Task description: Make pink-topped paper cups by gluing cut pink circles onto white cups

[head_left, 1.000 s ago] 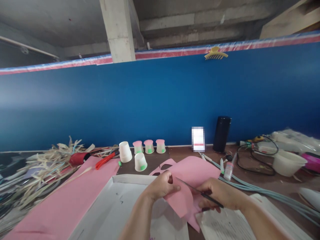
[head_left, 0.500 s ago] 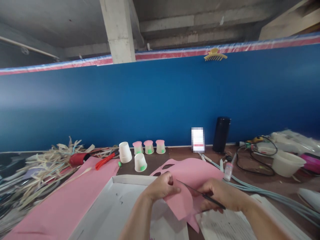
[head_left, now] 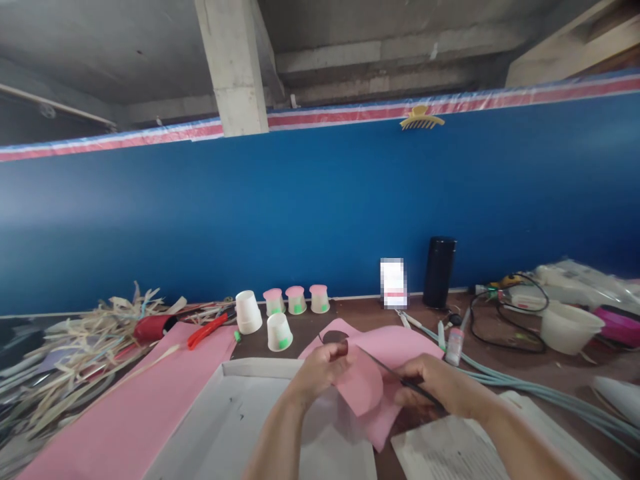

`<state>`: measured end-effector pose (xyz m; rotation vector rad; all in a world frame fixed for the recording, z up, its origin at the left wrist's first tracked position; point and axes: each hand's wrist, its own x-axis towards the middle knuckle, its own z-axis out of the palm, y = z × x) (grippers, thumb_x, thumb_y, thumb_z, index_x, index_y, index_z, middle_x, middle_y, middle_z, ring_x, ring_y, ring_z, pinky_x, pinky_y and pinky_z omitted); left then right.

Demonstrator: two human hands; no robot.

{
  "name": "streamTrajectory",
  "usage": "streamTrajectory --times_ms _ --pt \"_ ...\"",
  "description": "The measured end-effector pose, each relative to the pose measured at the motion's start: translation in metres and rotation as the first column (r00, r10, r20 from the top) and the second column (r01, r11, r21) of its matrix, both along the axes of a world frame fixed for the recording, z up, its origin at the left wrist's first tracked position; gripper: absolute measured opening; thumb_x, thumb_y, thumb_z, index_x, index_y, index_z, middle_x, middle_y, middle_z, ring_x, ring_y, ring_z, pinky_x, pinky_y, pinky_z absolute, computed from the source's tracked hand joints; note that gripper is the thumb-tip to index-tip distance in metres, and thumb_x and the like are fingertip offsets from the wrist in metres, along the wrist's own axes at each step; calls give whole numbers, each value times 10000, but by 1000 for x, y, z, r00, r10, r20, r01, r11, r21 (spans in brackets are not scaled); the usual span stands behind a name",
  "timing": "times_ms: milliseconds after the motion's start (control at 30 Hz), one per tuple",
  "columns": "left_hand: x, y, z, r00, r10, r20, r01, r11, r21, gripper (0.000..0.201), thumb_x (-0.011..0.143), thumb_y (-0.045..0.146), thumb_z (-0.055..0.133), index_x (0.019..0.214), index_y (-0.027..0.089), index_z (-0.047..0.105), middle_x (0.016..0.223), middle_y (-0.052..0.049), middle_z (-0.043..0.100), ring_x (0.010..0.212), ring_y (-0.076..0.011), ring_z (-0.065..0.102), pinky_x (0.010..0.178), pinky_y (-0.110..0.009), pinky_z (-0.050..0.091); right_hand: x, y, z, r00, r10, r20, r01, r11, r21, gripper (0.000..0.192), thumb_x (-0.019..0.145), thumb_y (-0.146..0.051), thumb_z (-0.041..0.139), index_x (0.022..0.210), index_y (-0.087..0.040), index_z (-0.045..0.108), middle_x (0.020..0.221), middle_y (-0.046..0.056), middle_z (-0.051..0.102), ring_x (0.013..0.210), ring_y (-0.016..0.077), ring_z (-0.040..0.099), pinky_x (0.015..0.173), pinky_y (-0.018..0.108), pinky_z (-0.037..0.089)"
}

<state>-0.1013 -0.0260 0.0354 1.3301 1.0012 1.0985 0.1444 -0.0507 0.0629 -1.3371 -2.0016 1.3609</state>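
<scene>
Scissors [head_left: 395, 375] are slicing the pink foam sheet [head_left: 373, 387] at six o'clock; right hand [head_left: 440, 390] is clamping the handles, left hand [head_left: 320, 370] is pinching the floppy, light sheet's edge beside the blades.

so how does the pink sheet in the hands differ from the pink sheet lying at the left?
The pink sheet in the hands is lifted and curled, pinched by the left hand, with a thin dark blade from the right hand against it; the pink sheet at the left lies flat and untouched. The held one is smaller with a rounded cut-out; the left one is a long uncut strip. Both look like the same pink material.
</scene>
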Motion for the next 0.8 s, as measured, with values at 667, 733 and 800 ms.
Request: streamTrajectory --times_ms 667,733,800 --pt "59 -5 -31 846 223 485 -35 930 -367 398 695 456 709 924 140 632 909 -94 685 684 -119 626 584 -209 466 -52 16 -35 649 -478 -591 554 830 -63 576 559 -517 754 969 -113 710 445 -43 512 362 84 451 359 207 362" --pt "61 -7 -32 763 245 599 24 914 -405 318 713 364 722 915 133 637 914 -98 685 724 -133 643 639 -225 495 -56 14 -35 653 -450 -609 518 852 -74 578 559 -522 756 964 -112 712 445 -42 510 367 82 450 366 202 368" --pt "59 -7 -31 699 241 674 78 911 -406 268 735 317 708 909 123 646 912 -106 685 762 -154 654 690 -246 510 -60 13 -36 668 -422 -613 473 877 -88 590 559 -536 754 962 -108 713 440 -41 502 366 81 446 363 200 369"
